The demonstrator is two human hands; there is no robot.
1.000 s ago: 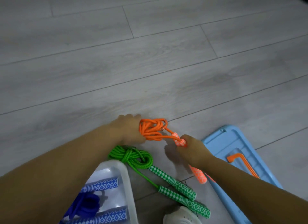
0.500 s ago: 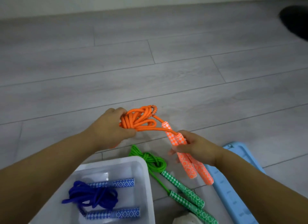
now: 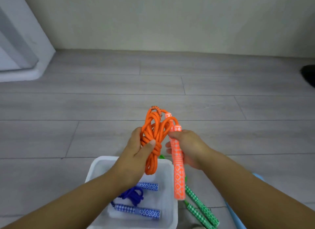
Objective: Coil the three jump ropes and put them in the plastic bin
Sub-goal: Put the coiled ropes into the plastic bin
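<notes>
Grey plank floor (image 3: 102, 109), pale wall (image 3: 170, 19) | left hand (image 3: 136, 153) gripped orange rope (image 3: 153, 135) coil, thumb across strands | right hand (image 3: 189, 147) clasped its handles (image 3: 178, 169), seemingly both | held over white bin (image 3: 100, 169) containing blue rope (image 3: 134, 194) | green rope (image 3: 202, 205) on floor beside bin

We see the orange jump rope (image 3: 154, 138) coiled and held up at frame centre, its patterned handles (image 3: 178, 169) upright just right of the coil. The blue jump rope (image 3: 134, 194) lies coiled inside the white plastic bin (image 3: 102, 162) at lower centre. The green jump rope (image 3: 201, 206) lies outside, just right of it.
</notes>
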